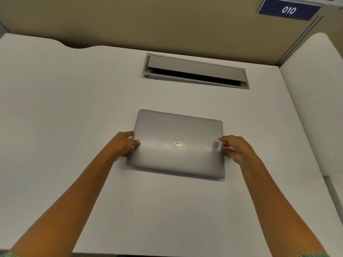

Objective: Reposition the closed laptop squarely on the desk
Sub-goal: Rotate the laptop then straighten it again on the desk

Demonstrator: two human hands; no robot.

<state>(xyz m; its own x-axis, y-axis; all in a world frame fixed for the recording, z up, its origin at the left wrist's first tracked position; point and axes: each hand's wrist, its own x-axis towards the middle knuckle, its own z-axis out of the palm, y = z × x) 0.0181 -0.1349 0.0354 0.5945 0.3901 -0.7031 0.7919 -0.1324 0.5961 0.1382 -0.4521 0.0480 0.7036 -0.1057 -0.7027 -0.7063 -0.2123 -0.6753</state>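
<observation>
- Centrally, a closed silver Dell laptop (177,143) lies flat on the white desk (74,108), lid up, its round logo (178,140) near the middle of the lid.
- Its edges sit slightly skewed against the desk's far edge: the far side slopes down toward 3 o'clock, and the near right corner reaches lowest, toward 5 o'clock.
- At the laptop's 9 o'clock edge, the left hand (122,144) grips the side, thumb lying on the lid and fingers curled at the edge.
- At the 3 o'clock edge, the right hand (236,148) holds the opposite side, fingertips touching the lid's rim; whether any fingers go beneath cannot be told.
- Both bare forearms stretch in from 7 and 5 o'clock, with a bit of striped sleeve at the bottom corners.
- Toward 12 o'clock from the laptop, well apart, a grey cable hatch (195,71) is set into the desk, its flap tipped open over a dark slot.
- Beyond it stands a tan partition (148,21).
- At 1 o'clock, high on the partition, a blue sign (288,9) reads "010".
- At 3 o'clock, a white side panel (319,75) borders the desk.
</observation>
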